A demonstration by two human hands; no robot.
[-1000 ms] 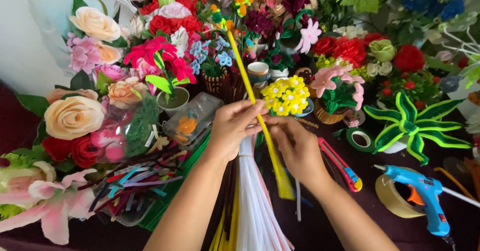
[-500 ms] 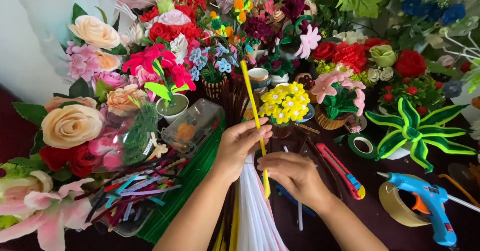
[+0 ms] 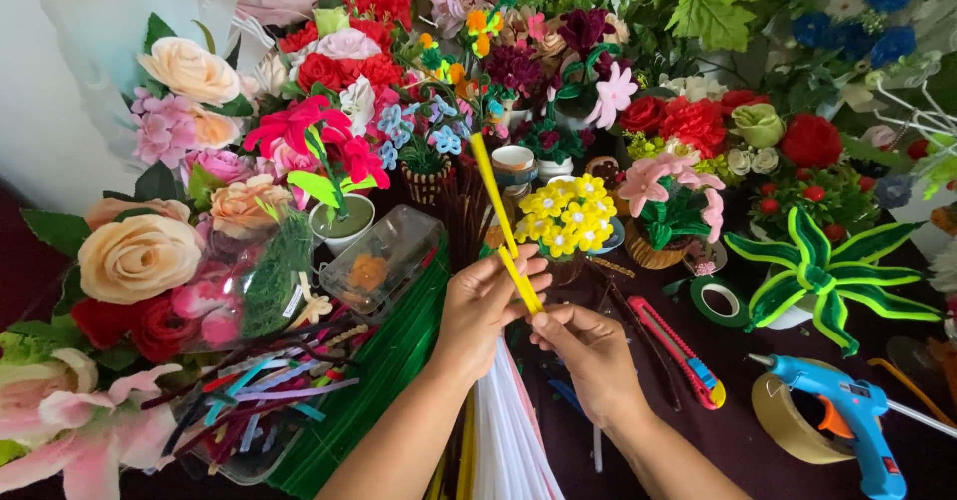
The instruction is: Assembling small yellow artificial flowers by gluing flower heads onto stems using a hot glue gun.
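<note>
Yellow pipe cleaner (image 3: pixel 495 198) slants up from both hands at the table's middle, in the head view. The left hand (image 3: pixel 483 306) pinches it near its lower end; the right hand (image 3: pixel 588 350) closes fingertips on the bottom tip. Yellow flower pot (image 3: pixel 568 219) stands just behind, red box cutter (image 3: pixel 678 350) and blue glue gun (image 3: pixel 847 400) to the right, green pipe-cleaner bundle (image 3: pixel 384 380) on the left.

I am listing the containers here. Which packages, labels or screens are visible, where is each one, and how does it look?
Clear plastic box: left of the left hand, rounded, something orange inside.
Clear plastic packet: lower left, holding mixed coloured pipe cleaners.
Clear wrapping: around flowers at left.
No labels or screens are visible.
</note>
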